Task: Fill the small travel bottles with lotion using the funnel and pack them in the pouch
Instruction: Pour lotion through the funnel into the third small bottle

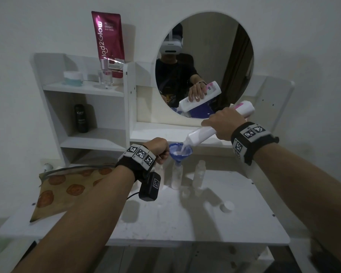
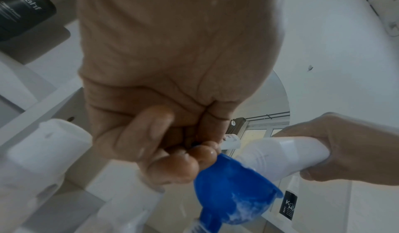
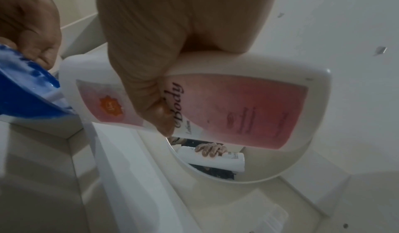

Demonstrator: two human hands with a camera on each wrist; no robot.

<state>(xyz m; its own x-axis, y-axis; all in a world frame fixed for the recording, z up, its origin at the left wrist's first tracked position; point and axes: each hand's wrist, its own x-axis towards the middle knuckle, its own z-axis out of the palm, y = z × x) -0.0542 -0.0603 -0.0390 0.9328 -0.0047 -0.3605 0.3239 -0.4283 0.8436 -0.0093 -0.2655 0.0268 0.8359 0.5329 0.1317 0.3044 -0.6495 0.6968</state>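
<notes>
A blue funnel [image 1: 180, 151] sits in the neck of a small clear travel bottle [image 1: 177, 177] on the white table. My left hand [image 1: 159, 149] pinches the funnel [image 2: 233, 190] at its rim with curled fingertips [image 2: 190, 161]. My right hand [image 1: 223, 122] grips a big white lotion bottle [image 1: 203, 134] with a pink label [image 3: 233, 107], tilted mouth-down into the funnel [image 3: 28, 93]. White lotion lies in the funnel's bowl. Another clear travel bottle [image 1: 200, 173] stands just right of the first. A patterned brown pouch [image 1: 67, 191] lies flat at the table's left.
A white shelf unit at the left holds a black bottle [image 1: 81, 118], a jar [image 1: 73, 78] and a magenta tube [image 1: 108, 42]. A round mirror [image 1: 204, 64] hangs behind. A white cap [image 1: 227, 206] and a small clear cap [image 1: 185, 192] lie on the table [image 1: 185, 223].
</notes>
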